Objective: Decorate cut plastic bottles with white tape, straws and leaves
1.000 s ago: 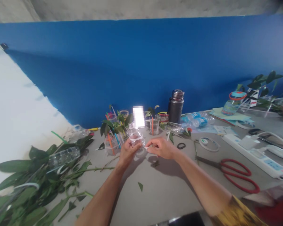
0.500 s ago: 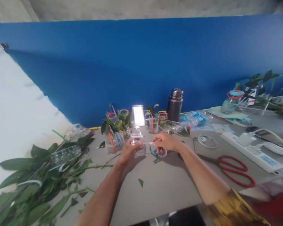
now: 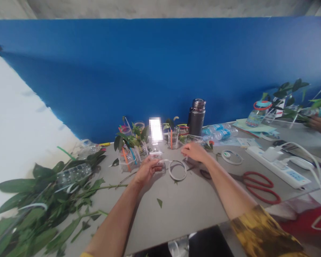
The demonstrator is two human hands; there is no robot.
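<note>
Blue wall (image 3: 139, 67) backs a grey tabletop (image 3: 147, 223). Taking the clear plastic bottle (image 3: 156, 157) as clock centre, the left hand (image 3: 146, 169) clamps it from seven o'clock; a white tape roll (image 3: 178, 178) lies at four, its strip (image 3: 165, 160) stretching toward the bottle. At three, the right hand (image 3: 195, 152) is loosely curled; whether it pinches anything, I cannot tell. A dark vacuum flask (image 3: 197, 120) stands at two.

Clear container (image 3: 156, 154) partly behind left hand (image 3: 147, 170)
</note>
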